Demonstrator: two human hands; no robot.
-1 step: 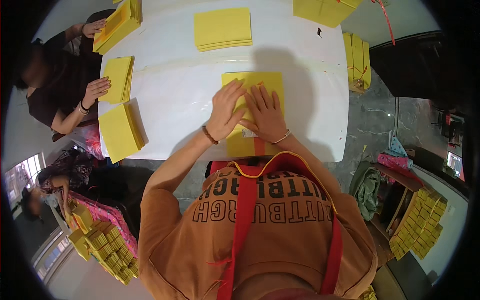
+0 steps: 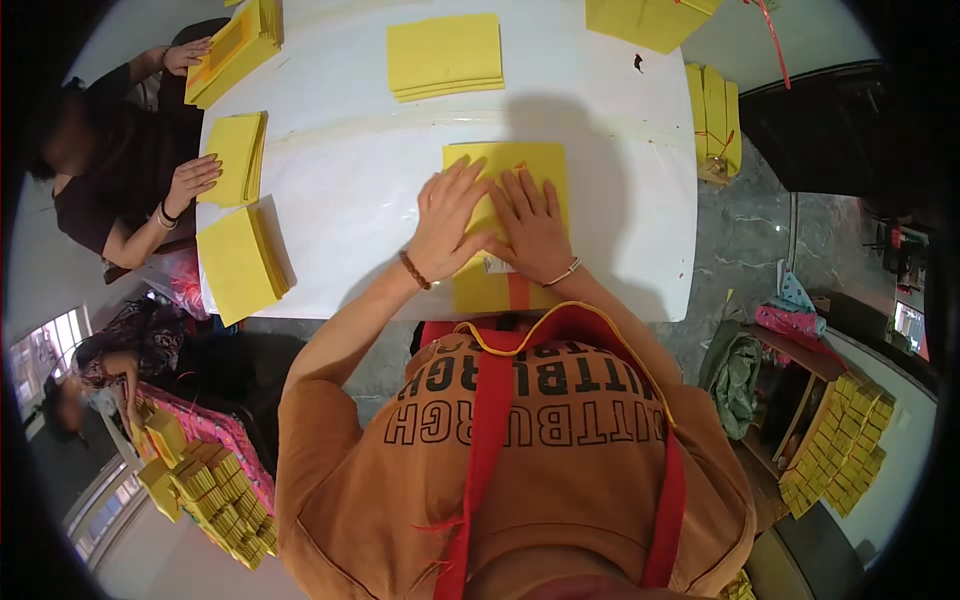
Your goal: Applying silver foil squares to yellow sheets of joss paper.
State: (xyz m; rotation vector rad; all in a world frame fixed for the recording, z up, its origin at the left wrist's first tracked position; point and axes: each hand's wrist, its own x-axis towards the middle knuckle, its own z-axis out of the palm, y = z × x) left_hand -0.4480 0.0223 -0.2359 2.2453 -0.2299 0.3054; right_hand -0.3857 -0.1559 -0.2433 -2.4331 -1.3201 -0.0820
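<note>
A yellow paper stack [image 2: 467,292] with orange-red print and a small white label lies on the white table [image 2: 350,255] in front of me. My left hand [image 2: 449,214] rests across its left part, palm down, fingers stretched out and partly over its left edge. Flat on the right part lies my right hand [image 2: 528,222] with its fingers spread. The two thumbs meet or nearly meet near the label. Neither hand grips anything, and the middle of the stack is partly hidden under them.
Another yellow stack [image 2: 444,52] lies farther back, and a yellow block [image 2: 645,22] stands at the far right. At the left edge a co-worker's hand [image 2: 196,178] touches a yellow pile [image 2: 236,150]; a nearer pile [image 2: 238,262] lies beside it. Bundled yellow stacks [image 2: 835,445] stand right.
My left hand has shifted slightly left and its fingers have moved a little. My right hand and the yellow stack stay in place.
</note>
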